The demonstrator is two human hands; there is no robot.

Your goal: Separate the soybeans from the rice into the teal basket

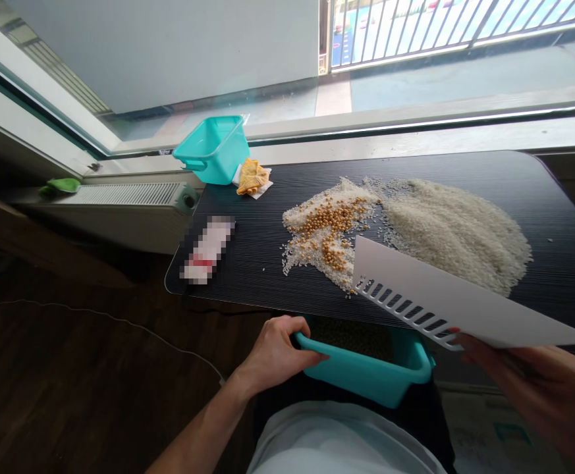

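My left hand [274,352] grips the left rim of a teal bin [366,376] held below the near edge of the black table [267,263]; small beans lie in the bin. My right hand [539,385] holds a white slotted sheet [445,299] from underneath, tilted over the table edge above the bin. On the table lies a big heap of white rice [458,227]. Left of it is a smaller patch of rice mixed with yellow soybeans [329,227].
A second teal bin [213,148] stands at the table's far left corner beside a yellow cloth [251,176]. A small white and red packet [207,249] lies at the left. A radiator [124,197] and window run behind; a wire crosses the dark wood floor.
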